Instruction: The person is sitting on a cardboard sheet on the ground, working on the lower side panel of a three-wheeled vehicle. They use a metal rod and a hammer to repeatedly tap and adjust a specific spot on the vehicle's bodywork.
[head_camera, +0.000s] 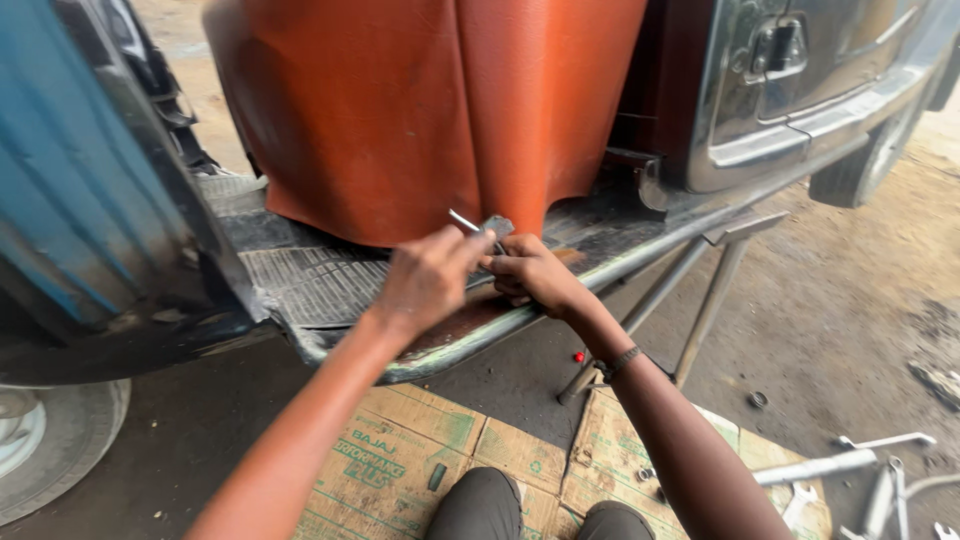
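Both hands meet at the front edge of the vehicle's footboard (300, 285), a ribbed dark step with a worn metal lip.

Left hand (428, 278): fingers clenched around a slim metal tool, a spanner (466, 222) by the look of it; its bright shank sticks up out of the fist toward the orange seat cover (430, 110). Which end does the gripping cannot be told.

Right hand (532, 272): fingers curled and pinching a small grey metal fitting (497, 226), just at the lower hem of the orange cover. The two hands touch at the fingertips. A dark band sits on the right wrist (620, 362).

The fitting sits on the footboard near its front edge, about midway along, directly below the fold in the orange cover.

Surroundings: blue body panel (80, 180) at left with a tyre (50, 440) under it; chromed door panel with a latch (800, 80) at upper right. Angled steel legs (700, 300) run from under the footboard to the ground. Flattened cardboard (420, 450) lies on the ground under the person's knees (490, 505). Loose spanners and a steel bar (840, 465) lie on the dirt at lower right, well apart from the hands.
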